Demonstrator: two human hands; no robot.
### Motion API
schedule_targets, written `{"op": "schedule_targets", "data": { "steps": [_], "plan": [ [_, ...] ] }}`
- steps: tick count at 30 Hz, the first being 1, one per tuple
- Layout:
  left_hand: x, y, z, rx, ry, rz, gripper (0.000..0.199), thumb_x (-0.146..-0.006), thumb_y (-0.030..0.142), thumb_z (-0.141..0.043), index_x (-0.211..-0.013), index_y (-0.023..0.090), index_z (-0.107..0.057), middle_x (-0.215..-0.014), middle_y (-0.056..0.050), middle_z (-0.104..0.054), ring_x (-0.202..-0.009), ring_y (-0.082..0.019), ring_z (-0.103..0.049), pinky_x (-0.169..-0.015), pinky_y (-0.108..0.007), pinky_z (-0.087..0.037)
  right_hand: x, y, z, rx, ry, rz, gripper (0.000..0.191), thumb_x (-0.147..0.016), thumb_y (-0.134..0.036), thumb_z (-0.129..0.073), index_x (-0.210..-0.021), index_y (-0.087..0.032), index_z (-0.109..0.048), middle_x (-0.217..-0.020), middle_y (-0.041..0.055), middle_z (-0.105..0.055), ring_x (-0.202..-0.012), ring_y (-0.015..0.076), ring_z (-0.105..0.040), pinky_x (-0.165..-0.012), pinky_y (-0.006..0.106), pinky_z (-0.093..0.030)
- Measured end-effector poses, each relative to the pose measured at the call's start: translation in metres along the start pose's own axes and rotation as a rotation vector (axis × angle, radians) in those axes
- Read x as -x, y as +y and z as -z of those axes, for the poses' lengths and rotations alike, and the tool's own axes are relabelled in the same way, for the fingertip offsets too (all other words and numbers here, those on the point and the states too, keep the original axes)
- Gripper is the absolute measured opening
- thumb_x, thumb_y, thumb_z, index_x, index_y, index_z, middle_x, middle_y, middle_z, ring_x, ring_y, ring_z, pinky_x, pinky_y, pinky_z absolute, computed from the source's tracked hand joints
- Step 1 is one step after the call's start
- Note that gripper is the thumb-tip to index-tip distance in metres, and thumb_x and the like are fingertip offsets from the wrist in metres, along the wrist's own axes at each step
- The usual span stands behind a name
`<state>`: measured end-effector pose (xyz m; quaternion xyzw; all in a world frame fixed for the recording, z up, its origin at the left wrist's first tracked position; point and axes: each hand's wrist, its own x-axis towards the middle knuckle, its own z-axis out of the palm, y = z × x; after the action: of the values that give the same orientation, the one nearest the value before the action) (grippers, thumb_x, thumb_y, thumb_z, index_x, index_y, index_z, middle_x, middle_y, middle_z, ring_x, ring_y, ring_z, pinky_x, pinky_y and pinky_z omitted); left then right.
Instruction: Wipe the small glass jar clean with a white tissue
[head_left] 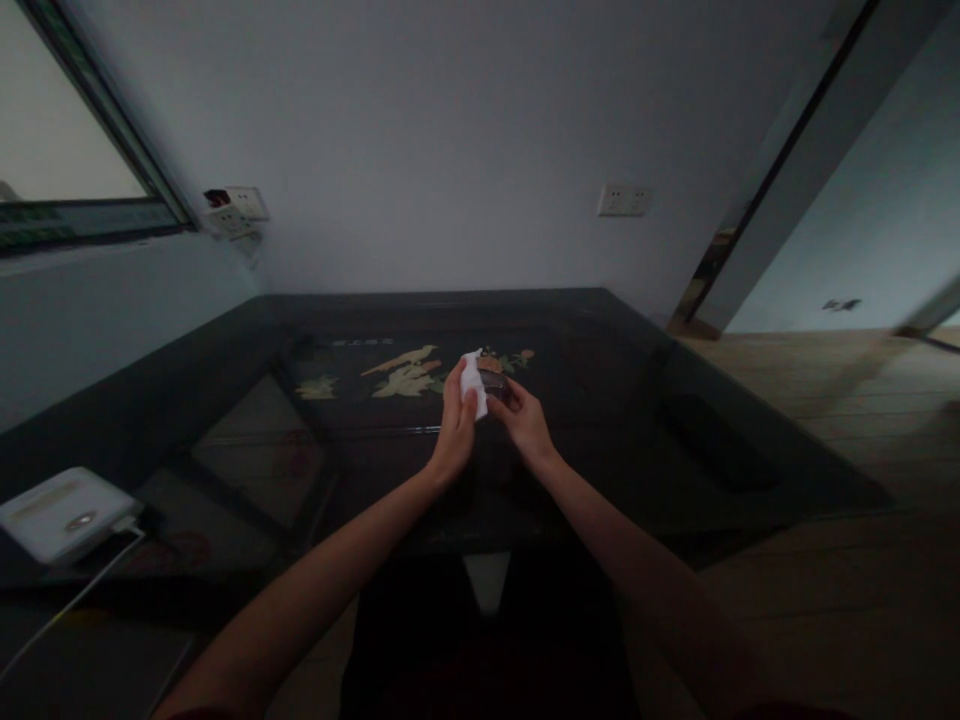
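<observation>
Above the middle of the dark glass-topped table (600, 420), my two hands are close together. My left hand (456, 405) is closed on a white tissue (472, 385), its thumb pressed on the near side. Between the tissue and my right hand (523, 415) is a small dark, glossy, see-through object (493, 381), which looks like a lens of a pair of glasses. The fingers of my right hand pinch its right end. Its left end meets the tissue, and how far it goes in is hidden. The dim light blurs its exact shape.
On the table's left stands a white box-shaped device (71, 515) with a white cable (75, 600) plugged in. A flat dark object (716, 440) lies on the right. A bird-and-flower picture (409, 375) decorates the tabletop. Wall sockets (624, 200) are behind, against the wall.
</observation>
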<state>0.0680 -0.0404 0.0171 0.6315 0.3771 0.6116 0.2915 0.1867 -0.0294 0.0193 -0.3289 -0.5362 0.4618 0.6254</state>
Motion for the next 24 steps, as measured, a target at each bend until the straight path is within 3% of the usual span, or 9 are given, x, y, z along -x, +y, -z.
{"op": "schedule_targets", "data": {
  "steps": [4, 8, 11, 14, 17, 19, 22, 24],
  "plan": [
    [0.002, 0.008, -0.001, -0.214, -0.050, -0.243, 0.057, -0.094, 0.049, -0.037, -0.146, 0.030, -0.022, -0.156, -0.009, -0.019, -0.144, -0.024, -0.016, -0.117, -0.046, -0.011, 0.002, -0.010, 0.002, -0.037, 0.013, -0.020, 0.036, -0.069, -0.041, -0.073, -0.098, -0.020, -0.069, -0.100, 0.0054, -0.073, -0.097, 0.0246, -0.065, -0.087, 0.036, -0.049],
    [-0.004, 0.011, 0.004, -0.137, -0.071, -0.251, 0.054, -0.095, 0.050, -0.035, -0.144, 0.029, -0.029, -0.154, -0.009, -0.027, -0.142, -0.023, -0.022, -0.116, -0.045, -0.014, 0.005, -0.015, 0.004, -0.087, -0.007, -0.022, 0.038, -0.066, -0.038, -0.077, -0.099, -0.022, -0.070, -0.101, 0.0036, -0.073, -0.097, 0.0235, -0.064, -0.087, 0.034, -0.048],
    [-0.009, 0.009, 0.010, 0.057, -0.067, -0.116, 0.052, -0.093, 0.054, -0.036, -0.137, 0.027, -0.042, -0.147, -0.008, -0.041, -0.137, -0.023, -0.034, -0.115, -0.041, -0.021, 0.007, -0.017, 0.004, -0.121, -0.039, -0.031, 0.039, -0.063, -0.039, -0.079, -0.098, -0.023, -0.071, -0.099, 0.0022, -0.073, -0.095, 0.0223, -0.065, -0.088, 0.034, -0.047],
    [-0.014, 0.006, 0.013, 0.254, -0.015, 0.103, 0.046, -0.090, 0.054, -0.044, -0.120, 0.022, -0.059, -0.128, -0.006, -0.060, -0.125, -0.024, -0.049, -0.109, -0.038, -0.033, 0.008, -0.018, 0.004, -0.149, -0.070, -0.054, 0.039, -0.063, -0.042, -0.080, -0.096, -0.023, -0.071, -0.094, 0.0018, -0.073, -0.090, 0.0214, -0.066, -0.085, 0.032, -0.048],
    [-0.021, 0.008, 0.012, 0.533, 0.064, 0.350, 0.034, -0.089, 0.045, -0.050, -0.100, 0.017, -0.066, -0.101, -0.005, -0.071, -0.107, -0.022, -0.062, -0.097, -0.035, -0.045, 0.008, -0.017, 0.004, -0.194, -0.093, -0.110, 0.040, -0.063, -0.046, -0.079, -0.093, -0.021, -0.071, -0.092, 0.0030, -0.073, -0.086, 0.0210, -0.067, -0.078, 0.031, -0.050],
    [-0.027, 0.013, 0.011, 0.730, 0.135, 0.464, 0.027, -0.089, 0.036, -0.052, -0.095, 0.015, -0.067, -0.093, -0.005, -0.072, -0.097, -0.020, -0.066, -0.089, -0.031, -0.049, 0.006, -0.016, 0.004, -0.238, -0.090, -0.141, 0.040, -0.064, -0.048, -0.079, -0.092, -0.020, -0.071, -0.092, 0.0039, -0.073, -0.086, 0.0207, -0.067, -0.076, 0.030, -0.051],
    [-0.033, 0.017, 0.012, 0.874, 0.252, 0.520, 0.023, -0.090, 0.029, -0.051, -0.096, 0.014, -0.067, -0.097, -0.006, -0.073, -0.091, -0.017, -0.067, -0.084, -0.027, -0.051, 0.003, -0.013, 0.004, -0.347, -0.052, -0.145, 0.039, -0.064, -0.048, -0.079, -0.091, -0.021, -0.071, -0.095, 0.0035, -0.073, -0.088, 0.0192, -0.067, -0.080, 0.032, -0.052],
    [-0.032, 0.016, 0.014, 0.837, 0.274, 0.511, 0.025, -0.091, 0.030, -0.049, -0.100, 0.014, -0.067, -0.101, -0.006, -0.072, -0.095, -0.018, -0.067, -0.086, -0.028, -0.051, 0.001, -0.012, 0.005, -0.405, -0.009, -0.150, 0.037, -0.063, -0.048, -0.079, -0.087, -0.020, -0.072, -0.095, 0.0030, -0.073, -0.087, 0.0184, -0.066, -0.084, 0.033, -0.052]
  ]
}}
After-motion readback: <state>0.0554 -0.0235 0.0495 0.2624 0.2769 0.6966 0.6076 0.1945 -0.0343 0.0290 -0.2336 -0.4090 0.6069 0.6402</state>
